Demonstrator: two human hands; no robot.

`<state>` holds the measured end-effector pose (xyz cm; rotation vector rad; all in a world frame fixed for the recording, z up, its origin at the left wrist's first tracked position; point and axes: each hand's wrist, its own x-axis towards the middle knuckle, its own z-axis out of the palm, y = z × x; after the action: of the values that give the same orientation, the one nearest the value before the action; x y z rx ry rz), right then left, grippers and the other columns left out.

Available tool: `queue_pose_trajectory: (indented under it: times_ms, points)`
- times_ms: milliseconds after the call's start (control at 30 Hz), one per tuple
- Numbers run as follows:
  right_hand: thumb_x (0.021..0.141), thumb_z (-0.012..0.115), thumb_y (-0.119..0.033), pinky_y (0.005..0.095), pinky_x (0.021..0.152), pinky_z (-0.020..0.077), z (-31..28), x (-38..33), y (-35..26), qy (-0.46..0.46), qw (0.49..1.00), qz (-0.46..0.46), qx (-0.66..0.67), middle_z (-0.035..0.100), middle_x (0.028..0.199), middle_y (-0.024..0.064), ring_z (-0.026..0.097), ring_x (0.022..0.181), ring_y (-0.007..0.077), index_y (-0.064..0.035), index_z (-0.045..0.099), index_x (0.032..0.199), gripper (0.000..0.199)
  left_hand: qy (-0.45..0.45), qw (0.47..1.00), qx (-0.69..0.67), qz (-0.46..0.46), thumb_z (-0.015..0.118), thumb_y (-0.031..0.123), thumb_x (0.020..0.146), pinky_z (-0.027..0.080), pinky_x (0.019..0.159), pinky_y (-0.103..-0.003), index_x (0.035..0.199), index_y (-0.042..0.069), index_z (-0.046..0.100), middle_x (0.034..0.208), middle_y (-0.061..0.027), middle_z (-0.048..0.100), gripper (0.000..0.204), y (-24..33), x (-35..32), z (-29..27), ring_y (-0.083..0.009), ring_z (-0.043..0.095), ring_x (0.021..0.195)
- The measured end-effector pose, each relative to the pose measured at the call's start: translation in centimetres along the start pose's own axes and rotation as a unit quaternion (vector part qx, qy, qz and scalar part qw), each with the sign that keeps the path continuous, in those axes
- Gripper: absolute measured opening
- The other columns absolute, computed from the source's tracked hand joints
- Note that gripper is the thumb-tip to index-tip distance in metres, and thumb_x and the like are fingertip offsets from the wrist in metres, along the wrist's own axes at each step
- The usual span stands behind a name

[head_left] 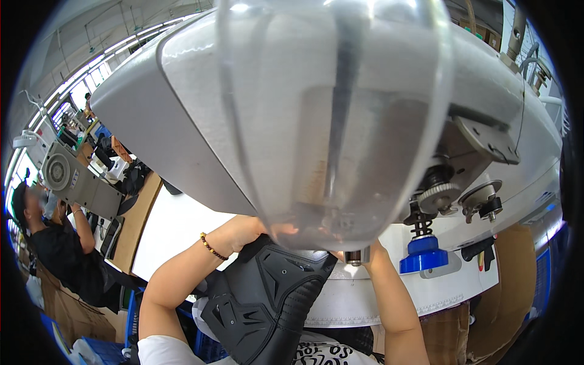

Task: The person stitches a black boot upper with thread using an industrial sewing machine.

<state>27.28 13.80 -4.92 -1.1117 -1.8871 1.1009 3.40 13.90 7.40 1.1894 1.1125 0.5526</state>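
Note:
A black boot upper (274, 286) with moulded panels and a ribbed strip lies tilted between my forearms, its upper end under a grey sewing machine head (182, 115). My left hand (246, 231) is at the upper left end of the boot upper. Part of that hand shows blurred through a clear plastic shield (328, 201), which hangs large in front of the machine. Near the opposite end of the boot upper is my right hand (372, 250), mostly covered by the shield and a metal fitting. The fingers of both hands are largely hidden, so their grip does not show.
A blue knob (424, 254) under a spring and a tension dial (439, 198) hang right of the shield. The white table (347, 298) has a ruler along its near edge. Cardboard (514, 286) stands at right. A co-worker (67, 249) sits by another machine (79, 182) at left.

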Motion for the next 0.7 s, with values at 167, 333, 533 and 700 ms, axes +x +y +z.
queue_pose_trajectory:
  times_ms: [167,333,533,700]
  points:
    - [0.067,0.066,-0.015,0.0321,0.066,0.0477,0.2,0.6,-1.5,0.062,0.994,-0.075,-0.047,0.059,0.087,0.0107,0.059,0.077,0.0225,-0.0068,0.058,0.093,0.028,-0.007,0.999,0.009,0.032,0.07,0.017,0.071,0.042,0.082,-0.026,0.105,0.001,0.059,0.101,-0.0077,0.061,0.039,-0.1,0.3,-0.1,-0.0154,0.055,0.095]
    - [0.064,0.062,-0.012,0.0314,0.055,0.0482,0.7,0.7,-0.2,0.119,0.98,-0.079,0.14,0.064,0.071,0.0142,0.063,0.06,0.0228,-0.0044,0.066,0.079,0.017,0.018,0.997,-0.004,0.07,0.069,0.012,0.071,0.045,0.073,-0.025,0.098,0.003,0.061,0.092,-0.0043,0.061,0.03,-0.5,0.5,0.2,-0.0126,0.056,0.086]
    - [0.065,0.059,-0.01,0.0323,0.051,0.0454,0.4,0.9,-0.3,0.113,0.974,-0.119,-0.155,0.062,0.064,0.0121,0.059,0.054,0.0248,-0.0039,0.065,0.074,0.013,0.042,0.998,-0.012,0.038,0.069,0.005,0.068,0.048,0.075,-0.028,0.102,0.003,0.057,0.093,-0.0062,0.061,0.036,0.3,0.4,0.7,-0.015,0.058,0.085]
    - [0.062,0.06,-0.01,0.0339,0.05,0.0438,0.3,0.9,-2.7,0.216,0.948,-0.219,-0.077,0.056,0.057,0.0114,0.055,0.052,0.0273,-0.0023,0.058,0.063,0.008,0.044,0.994,-0.016,0.099,0.066,0.01,0.073,0.048,0.071,-0.026,0.096,0.004,0.06,0.09,-0.0034,0.062,0.025,-1.4,1.8,-0.4,-0.0114,0.057,0.081]
